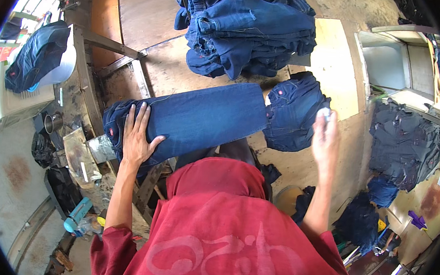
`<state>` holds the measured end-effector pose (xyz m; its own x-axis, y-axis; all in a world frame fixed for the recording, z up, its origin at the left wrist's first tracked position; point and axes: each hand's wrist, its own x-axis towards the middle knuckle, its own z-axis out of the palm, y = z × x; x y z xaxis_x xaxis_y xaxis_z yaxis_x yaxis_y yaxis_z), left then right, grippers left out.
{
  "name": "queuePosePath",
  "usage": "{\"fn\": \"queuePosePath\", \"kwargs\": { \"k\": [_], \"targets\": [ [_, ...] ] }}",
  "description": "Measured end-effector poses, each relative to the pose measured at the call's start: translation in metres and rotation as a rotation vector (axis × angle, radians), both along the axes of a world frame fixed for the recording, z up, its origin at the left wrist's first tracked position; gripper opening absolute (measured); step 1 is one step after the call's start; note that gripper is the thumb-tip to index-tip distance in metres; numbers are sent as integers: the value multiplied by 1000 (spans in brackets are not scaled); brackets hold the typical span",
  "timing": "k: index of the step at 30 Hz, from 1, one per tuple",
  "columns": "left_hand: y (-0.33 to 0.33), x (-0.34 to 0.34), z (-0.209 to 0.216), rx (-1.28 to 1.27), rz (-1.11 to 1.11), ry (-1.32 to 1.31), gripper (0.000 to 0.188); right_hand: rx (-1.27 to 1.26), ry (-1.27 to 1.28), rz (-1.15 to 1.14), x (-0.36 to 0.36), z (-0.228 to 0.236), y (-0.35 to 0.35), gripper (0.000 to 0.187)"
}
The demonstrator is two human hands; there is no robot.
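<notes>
Red shirt (pixel 223 216) nearest; jeans (pixel 209 113) (blue) extend rightward from beneath left hand (pixel 137 138).

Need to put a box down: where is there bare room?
The pale, flat panel looks bare, between the tall blue denim pile and the grey, boxy fixture. The brown wooden surface left of the pile also shows room. Crowded: the middle, where folded blue denim trousers under the left hand meet a rounded denim bundle.
</notes>
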<state>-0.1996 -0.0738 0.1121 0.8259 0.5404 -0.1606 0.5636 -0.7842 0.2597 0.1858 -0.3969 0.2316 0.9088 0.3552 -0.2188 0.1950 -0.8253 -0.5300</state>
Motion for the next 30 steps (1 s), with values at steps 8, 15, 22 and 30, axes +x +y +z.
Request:
{"fn": "queuePosePath", "kwargs": {
  "k": [8,15,22,30],
  "targets": [
    [-38,203,-33,24,-141,-342,106,196,97,292,-146,-60,65,25],
    [3,260,-87,-409,-351,-9,95,267,-334,385,-172,-123,118,31],
    [26,280,-99,-290,-482,-350,54,128,-337,413,-158,-140,149,27],
    [21,274,-112,-99,-350,-509,38,-44,-245,442,-150,-147,167,19]
  ]
}}
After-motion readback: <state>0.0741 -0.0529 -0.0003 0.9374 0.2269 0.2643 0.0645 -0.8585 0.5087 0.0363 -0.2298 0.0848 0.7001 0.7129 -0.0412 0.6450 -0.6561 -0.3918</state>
